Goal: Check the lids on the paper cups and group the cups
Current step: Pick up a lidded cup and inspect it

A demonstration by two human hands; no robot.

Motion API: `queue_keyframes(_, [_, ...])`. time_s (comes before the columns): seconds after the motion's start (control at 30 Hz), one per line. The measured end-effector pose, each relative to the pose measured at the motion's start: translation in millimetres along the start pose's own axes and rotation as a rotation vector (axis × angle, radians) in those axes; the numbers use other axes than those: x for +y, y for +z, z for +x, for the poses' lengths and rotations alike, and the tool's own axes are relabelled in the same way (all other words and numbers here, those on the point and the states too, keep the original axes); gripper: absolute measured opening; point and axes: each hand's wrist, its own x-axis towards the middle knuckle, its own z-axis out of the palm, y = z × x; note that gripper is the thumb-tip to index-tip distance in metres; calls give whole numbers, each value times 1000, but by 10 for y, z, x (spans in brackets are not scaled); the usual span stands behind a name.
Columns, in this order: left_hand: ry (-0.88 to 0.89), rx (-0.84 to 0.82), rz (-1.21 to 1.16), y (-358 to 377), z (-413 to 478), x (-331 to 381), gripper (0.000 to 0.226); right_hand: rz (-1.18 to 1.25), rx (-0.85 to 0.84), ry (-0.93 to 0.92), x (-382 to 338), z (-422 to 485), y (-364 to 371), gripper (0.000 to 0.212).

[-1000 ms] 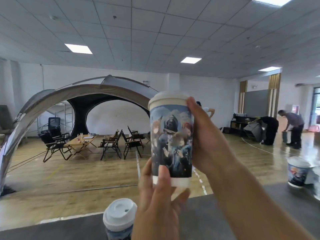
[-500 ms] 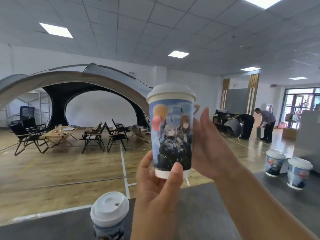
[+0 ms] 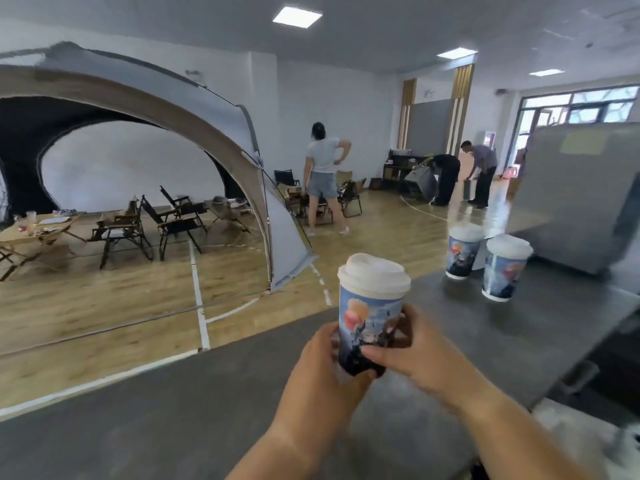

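Note:
A printed paper cup (image 3: pixel 369 317) with a white lid (image 3: pixel 374 275) is held upright above the grey table (image 3: pixel 173 420). My left hand (image 3: pixel 323 368) grips its lower left side and base. My right hand (image 3: pixel 405 344) grips its lower right side, fingers curled over the front. Two more lidded cups stand together on the table at the far right: one (image 3: pixel 463 252) further back, one (image 3: pixel 505 270) nearer. The cup that stood at the near left is out of view.
A large grey box (image 3: pixel 575 199) stands on the table behind the two cups. Beyond the table's far edge lie a wooden floor, a tent arch (image 3: pixel 214 140) with folding chairs, and several people.
The held cup has come down from eye level to just above the table. The view has swung right, and the near-left cup has left the frame.

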Motion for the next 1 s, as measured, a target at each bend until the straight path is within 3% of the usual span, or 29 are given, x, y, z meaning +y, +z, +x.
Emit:
queue_keyframes(0.23, [9, -302, 7, 1842, 1134, 115, 57, -43, 208, 171, 960, 253, -1693, 88])
queue_keyframes(0.3, [24, -367, 20, 2344, 1427, 170, 56, -4, 276, 168, 1155, 336, -2161, 82])
queue_keyframes(0.4, [32, -430, 34, 2984, 1816, 268, 56, 61, 350, 171, 1300, 446, -2720, 54])
queue_keyframes(0.5, [77, -445, 52, 3451, 2138, 379, 58, 0, 407, 189, 1472, 548, -3192, 75])
queue_keyframes(0.6, [109, -457, 87, 3769, 2372, 448, 62, -69, 431, 191, 1610, 641, -3515, 94])
queue_keyframes(0.73, [111, -439, 102, 3948, 2494, 461, 63, -96, 461, 160, 1732, 738, -3668, 80])
queue_keyframes(0.9, [89, -473, 104, 3919, 2486, 481, 68, -95, 479, 209, 1793, 691, -3622, 100])
queue_keyframes(0.97, [71, -498, 90, 3818, 2421, 475, 78, -80, 639, 205, 1791, 557, -3492, 89])
queue_keyframes(1.0, [60, -492, 107, 3725, 2369, 455, 84, -90, 755, 178, 1771, 463, -3417, 72])
